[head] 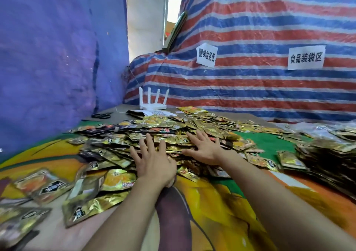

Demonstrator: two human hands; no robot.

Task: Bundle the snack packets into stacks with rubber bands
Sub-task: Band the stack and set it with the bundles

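Snack packets (173, 129) lie in a loose heap across the middle of a table covered by a printed cloth (221, 208) in orange, yellow and green. A blue sheet (48, 57) hangs on the left. A red, white and blue striped tarp (260, 25) rises behind, bearing two paper signs (206, 55). A white router (153, 105) with four antennas stands at the far edge, with scissors (102, 115) to its left.

The packets are small flat foil pouches, mostly gold with black labels, overlapping at all angles. The left hand (154, 162) and right hand (204, 148) rest palm-down on the heap's near slope, fingers straight and spread wide, holding nothing.

More packets lie scattered at the near left, and a denser pile (327, 160) sits at the right edge. Bare cloth shows between the forearms, and a green strip separates the heap from the right pile.
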